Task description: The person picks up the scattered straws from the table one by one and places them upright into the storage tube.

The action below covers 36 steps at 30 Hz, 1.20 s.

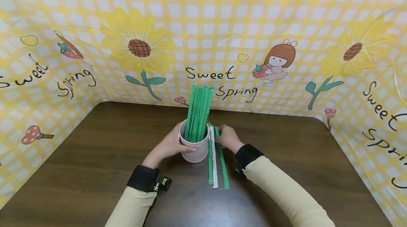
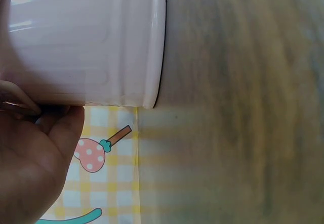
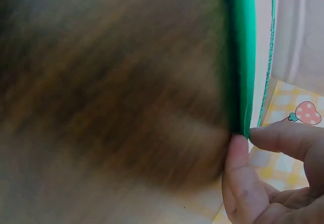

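A small pale pink bucket [image 1: 194, 153] stands on the table, holding an upright bundle of long, narrow green printed strips [image 1: 198, 114]. My left hand [image 1: 170, 143] grips the bucket from its left side, thumb across the front. In the left wrist view that hand [image 2: 30, 158] lies against the bucket wall [image 2: 76, 37]. Right of the bucket lie a green strip [image 1: 210, 170], a white printed strip [image 1: 214, 167] and another green strip [image 1: 224, 168]. My right hand [image 1: 229, 138] pinches the far end of the rightmost green strip [image 3: 245, 62] between thumb and fingers.
The dark brown wooden table [image 1: 95, 170] reaches back to a yellow checked cloth [image 1: 203, 18] that hangs behind it and along both sides. Printed flowers and lettering cover the cloth. A black band with a small camera [image 1: 164, 182] sits on my left wrist.
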Motion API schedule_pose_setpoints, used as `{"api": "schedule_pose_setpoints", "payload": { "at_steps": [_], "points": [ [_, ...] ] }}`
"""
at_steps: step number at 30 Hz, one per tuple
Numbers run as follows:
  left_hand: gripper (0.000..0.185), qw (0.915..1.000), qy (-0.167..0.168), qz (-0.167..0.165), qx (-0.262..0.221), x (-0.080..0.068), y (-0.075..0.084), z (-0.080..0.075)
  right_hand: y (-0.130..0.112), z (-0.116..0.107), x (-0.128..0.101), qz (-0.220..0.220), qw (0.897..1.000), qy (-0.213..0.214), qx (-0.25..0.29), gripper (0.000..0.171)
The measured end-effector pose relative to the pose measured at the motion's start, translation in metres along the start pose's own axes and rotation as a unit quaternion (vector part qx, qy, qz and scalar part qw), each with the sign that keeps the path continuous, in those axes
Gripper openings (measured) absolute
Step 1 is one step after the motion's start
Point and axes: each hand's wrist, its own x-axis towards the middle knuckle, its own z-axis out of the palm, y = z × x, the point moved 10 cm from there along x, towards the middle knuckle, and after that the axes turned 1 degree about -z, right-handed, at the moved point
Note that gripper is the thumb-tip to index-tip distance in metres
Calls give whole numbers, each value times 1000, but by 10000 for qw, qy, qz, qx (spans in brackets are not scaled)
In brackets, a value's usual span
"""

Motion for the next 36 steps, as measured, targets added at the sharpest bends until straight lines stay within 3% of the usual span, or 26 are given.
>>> {"api": "schedule_pose_setpoints", "payload": {
  "at_steps": [8, 12, 17, 21, 25, 29, 32, 34, 36],
  "points": [
    [107, 10000, -42, -64, -18, -1, -6, 6, 4, -1, -5, 25, 9992, 67, -391, 43],
    [107, 9999, -116, -94, -28, -3, -7, 10, 9, -9, -10, 98, 9998, 47, -143, 44],
    [110, 9997, -119, -222, 51, -3, -9, 10, -5, -45, -19, -264, 9982, 416, 336, 48],
    [110, 9995, -151, -255, 54, -3, -11, 12, -28, -85, -27, -844, 9882, 1026, 756, 50],
    [109, 9997, -140, -191, 12, -1, -10, 12, -61, -127, -43, -1447, 9602, 1750, 1623, 53],
    [110, 9999, -67, -114, -20, 1, -7, 8, -98, -156, -64, -2233, 9110, 2388, 2515, 52],
    [111, 9999, -5, -139, -17, 1, -5, 4, -119, -164, -77, -2784, 8764, 2698, 2856, 50],
    [111, 9998, 22, -173, 25, 1, -5, 1, -129, -163, -83, -3007, 8637, 2799, 2919, 50],
    [110, 9998, 36, -197, 80, 2, -6, 0, -135, -158, -84, -3115, 8602, 2822, 2888, 49]
  ]
}}
